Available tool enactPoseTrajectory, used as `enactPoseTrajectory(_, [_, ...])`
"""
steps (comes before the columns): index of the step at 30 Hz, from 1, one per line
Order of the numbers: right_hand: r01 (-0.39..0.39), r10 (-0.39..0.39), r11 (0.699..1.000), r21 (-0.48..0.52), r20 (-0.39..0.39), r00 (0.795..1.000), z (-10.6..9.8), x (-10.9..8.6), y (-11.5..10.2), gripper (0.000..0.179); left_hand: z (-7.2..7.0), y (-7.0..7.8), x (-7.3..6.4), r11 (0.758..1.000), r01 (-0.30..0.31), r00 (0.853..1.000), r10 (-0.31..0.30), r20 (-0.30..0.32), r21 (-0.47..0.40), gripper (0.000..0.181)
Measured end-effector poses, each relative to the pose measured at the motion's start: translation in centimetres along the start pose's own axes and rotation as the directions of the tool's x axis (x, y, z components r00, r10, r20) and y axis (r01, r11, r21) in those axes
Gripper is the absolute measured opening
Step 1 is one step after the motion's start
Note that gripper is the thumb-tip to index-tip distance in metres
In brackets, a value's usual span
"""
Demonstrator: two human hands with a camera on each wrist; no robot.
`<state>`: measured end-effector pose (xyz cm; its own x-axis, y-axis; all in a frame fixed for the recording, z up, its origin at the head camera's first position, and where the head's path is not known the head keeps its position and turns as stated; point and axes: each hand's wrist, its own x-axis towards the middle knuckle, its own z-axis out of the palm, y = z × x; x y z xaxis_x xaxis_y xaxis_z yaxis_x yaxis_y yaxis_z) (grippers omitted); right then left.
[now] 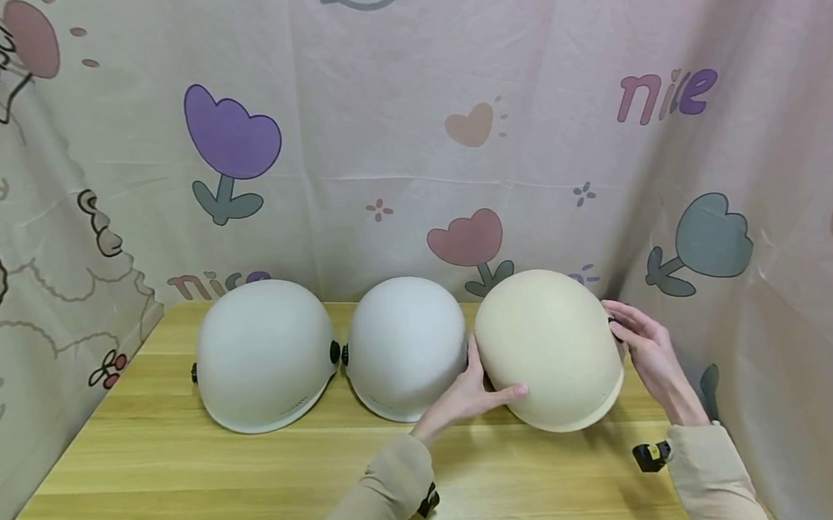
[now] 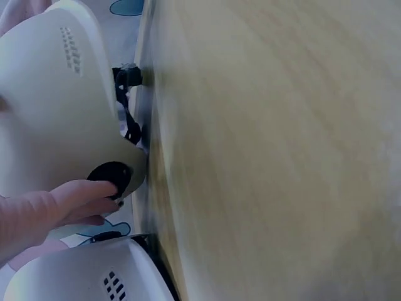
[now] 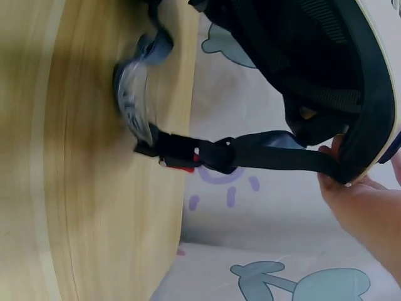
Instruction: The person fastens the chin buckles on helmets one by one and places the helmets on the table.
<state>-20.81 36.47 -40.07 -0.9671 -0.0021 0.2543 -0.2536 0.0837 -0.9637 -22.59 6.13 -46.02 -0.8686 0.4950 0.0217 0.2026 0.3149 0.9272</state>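
In the head view a cream helmet [image 1: 549, 348] is at the right end of a row, held between both hands. My left hand [image 1: 477, 390] holds its left side, thumb on the front of the shell; in the left wrist view the fingers touch a black round side knob [image 2: 111, 178]. On the other side my right hand [image 1: 647, 351] grips the lower rim. The right wrist view shows black inner padding [image 3: 282, 56] and a chin strap [image 3: 276, 150] with a buckle hanging toward the table. The rim appears raised above the tabletop.
A white helmet [image 1: 405, 349] stands close to the left hand, and another white helmet [image 1: 266, 354] stands farther left. All are on a wooden table [image 1: 183, 500]. A printed curtain [image 1: 370, 89] hangs behind the table and along both sides.
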Motion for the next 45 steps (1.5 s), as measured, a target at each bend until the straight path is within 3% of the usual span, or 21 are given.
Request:
enactPoseTrajectory(3, [-0.06,0.06,0.971,-0.231,-0.004,0.998,0.3,0.1,-0.3,0.048,0.2,-0.3,0.0,0.998,0.044,0.999,-0.045,0.013,0.046,0.132])
enactPoseTrajectory(6, [-0.096,0.124,0.883,-0.46,0.031,0.992,0.6,0.1,-0.9,0.064,0.3,-0.4,0.0,0.998,0.052,0.998,-0.053,0.018,0.037,0.131])
enactPoseTrajectory(8, [-0.081,0.14,0.832,-0.549,0.067,0.988,0.7,0.1,-1.2,0.077,0.3,-0.4,0.0,0.999,0.035,0.999,-0.035,0.018,0.014,0.129])
enactPoseTrajectory(13, [-0.044,0.142,0.788,-0.614,0.112,0.984,0.9,0.2,-1.6,0.087,0.3,-0.7,0.2,1.0,0.003,1.0,-0.002,0.021,-0.027,0.125])
enactPoseTrajectory(19, [-0.026,0.144,0.77,-0.637,0.134,0.981,0.6,0.1,-1.2,0.089,0.4,-0.8,0.2,0.999,-0.013,1.0,0.014,0.017,-0.045,0.121])
enactPoseTrajectory(24, [-0.016,0.138,0.788,-0.615,0.151,0.979,0.3,0.0,-0.5,0.09,0.5,-0.4,0.1,0.998,0.003,1.0,-0.004,-0.004,-0.057,0.119])
enactPoseTrajectory(33, [-0.067,0.158,0.884,-0.463,0.161,0.974,-0.5,0.3,1.5,0.099,1.1,-0.2,0.7,0.963,0.106,0.993,-0.117,-0.032,-0.247,0.118])
enactPoseTrajectory(41, [-0.067,0.151,0.929,-0.365,0.207,0.967,-1.2,0.4,3.7,0.107,1.6,-0.2,1.0,0.967,0.099,0.992,-0.113,-0.048,-0.234,0.116])
enactPoseTrajectory(45, [-0.074,0.157,0.938,-0.338,0.225,0.962,-1.6,0.4,4.5,0.112,1.8,-0.3,1.4,0.945,0.07,0.995,-0.088,-0.044,-0.319,0.112])
